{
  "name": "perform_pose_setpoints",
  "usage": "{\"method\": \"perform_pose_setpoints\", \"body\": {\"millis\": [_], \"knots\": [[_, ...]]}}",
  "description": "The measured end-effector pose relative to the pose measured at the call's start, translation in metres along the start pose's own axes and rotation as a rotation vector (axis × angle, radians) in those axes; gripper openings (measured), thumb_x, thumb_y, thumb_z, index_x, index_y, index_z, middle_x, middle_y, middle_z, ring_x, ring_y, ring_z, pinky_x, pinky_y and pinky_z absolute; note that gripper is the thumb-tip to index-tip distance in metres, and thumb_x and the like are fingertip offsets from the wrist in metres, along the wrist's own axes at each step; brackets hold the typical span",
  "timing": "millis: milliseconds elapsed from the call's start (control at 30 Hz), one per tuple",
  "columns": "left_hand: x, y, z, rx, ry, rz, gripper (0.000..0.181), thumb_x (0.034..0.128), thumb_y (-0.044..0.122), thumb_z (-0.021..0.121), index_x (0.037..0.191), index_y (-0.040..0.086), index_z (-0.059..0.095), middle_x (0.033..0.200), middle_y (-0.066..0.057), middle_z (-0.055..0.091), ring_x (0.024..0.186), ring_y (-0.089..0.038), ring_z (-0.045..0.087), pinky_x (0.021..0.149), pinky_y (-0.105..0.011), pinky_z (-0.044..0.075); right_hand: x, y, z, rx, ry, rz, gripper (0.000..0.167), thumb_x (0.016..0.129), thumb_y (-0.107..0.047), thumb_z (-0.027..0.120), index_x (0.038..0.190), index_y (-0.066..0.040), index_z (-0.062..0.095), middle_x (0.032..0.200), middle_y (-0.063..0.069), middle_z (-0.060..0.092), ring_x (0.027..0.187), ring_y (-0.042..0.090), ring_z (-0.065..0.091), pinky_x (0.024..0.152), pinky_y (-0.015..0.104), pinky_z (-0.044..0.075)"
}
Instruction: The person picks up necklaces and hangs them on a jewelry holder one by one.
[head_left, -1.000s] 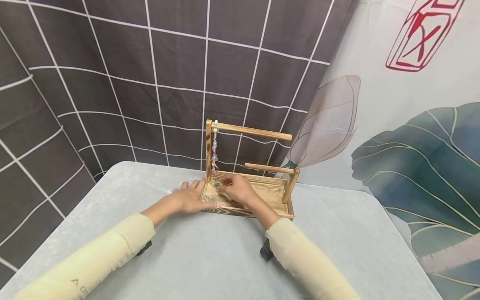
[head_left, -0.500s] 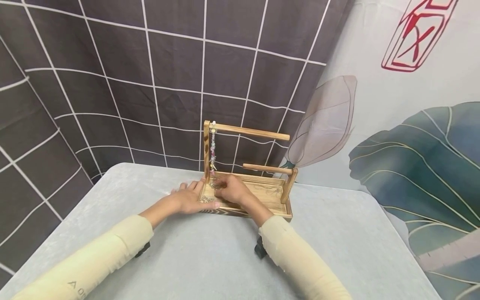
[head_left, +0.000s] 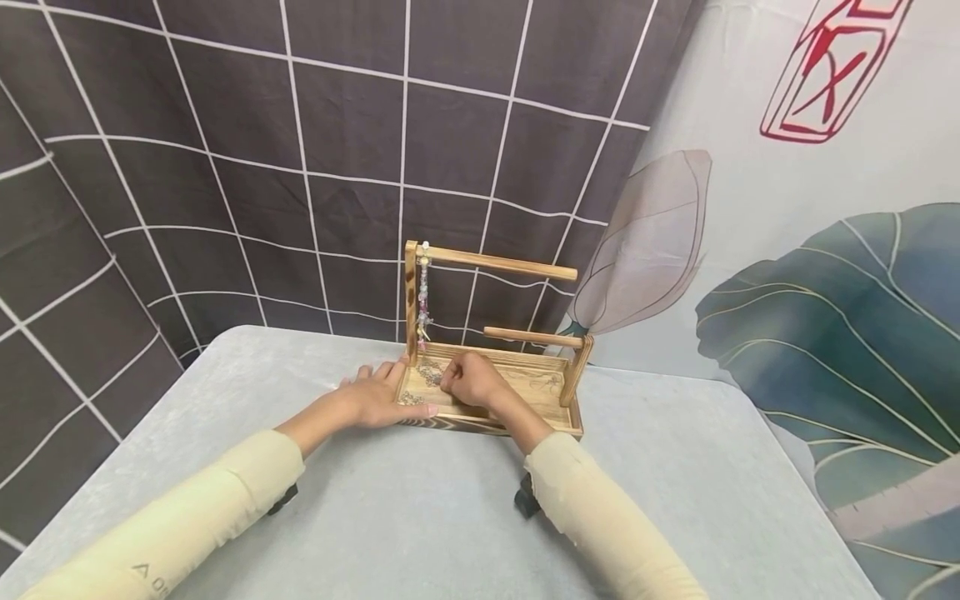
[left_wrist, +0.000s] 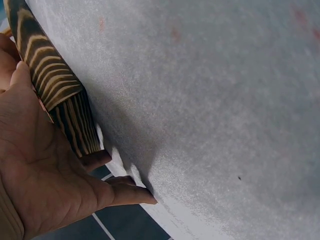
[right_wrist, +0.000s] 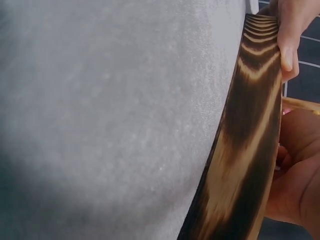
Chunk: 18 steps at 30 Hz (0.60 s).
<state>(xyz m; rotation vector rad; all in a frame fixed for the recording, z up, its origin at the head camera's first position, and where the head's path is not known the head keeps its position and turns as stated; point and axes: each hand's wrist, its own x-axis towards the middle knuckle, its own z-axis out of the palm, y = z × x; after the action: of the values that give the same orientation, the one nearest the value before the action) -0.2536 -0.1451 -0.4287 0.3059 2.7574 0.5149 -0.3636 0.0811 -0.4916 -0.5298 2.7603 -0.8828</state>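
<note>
My left hand (head_left: pixel 375 400) rests spread at the left end of a wooden tray (head_left: pixel 480 427), its thumb on the front rim; the left wrist view shows the palm (left_wrist: pixel 45 175) against the tray's patterned corner (left_wrist: pixel 55 80). Inside the tray, my right hand (head_left: pixel 480 382) pinches the right edge of a small silver jewelry pile (head_left: pixel 430 373), the fingertips partly hidden. Another small pile (head_left: pixel 410 399) lies near the left thumb. A beaded strand (head_left: pixel 423 300) hangs from the upper bar (head_left: pixel 502 263). In the right wrist view the tray's front wall (right_wrist: pixel 245 135) partly hides the right hand (right_wrist: pixel 300 170).
A shorter, lower bar (head_left: pixel 532 337) joins the post (head_left: pixel 575 375) at the tray's right end. Thin chains (head_left: pixel 546 382) lie in the tray's right part. Grey cloth (head_left: pixel 405 517) covers the table, with a dark gridded curtain (head_left: pixel 360 125) behind.
My right hand dipped left onto the silver pile, then drew back slightly right, uncovering more of it. The left hand keeps its place on the tray; the head view has shifted slightly.
</note>
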Motion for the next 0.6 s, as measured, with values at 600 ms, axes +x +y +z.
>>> {"method": "perform_pose_setpoints", "body": {"millis": [600], "knots": [[0.009, -0.007, 0.007, 0.007, 0.023, 0.008, 0.141, 0.0891, 0.102, 0.051, 0.182, 0.006, 0.007, 0.183, -0.029, 0.029, 0.164, -0.061, 0.029, 0.125, -0.091, 0.027, -0.083, -0.064, -0.041, 0.532, 0.089, -0.015, 0.011, 0.102, 0.004, 0.054, 0.107, -0.004, 0.06, 0.095, 0.003, 0.061, 0.076, 0.015, 0.056, 0.063, 0.026, 0.047]]}}
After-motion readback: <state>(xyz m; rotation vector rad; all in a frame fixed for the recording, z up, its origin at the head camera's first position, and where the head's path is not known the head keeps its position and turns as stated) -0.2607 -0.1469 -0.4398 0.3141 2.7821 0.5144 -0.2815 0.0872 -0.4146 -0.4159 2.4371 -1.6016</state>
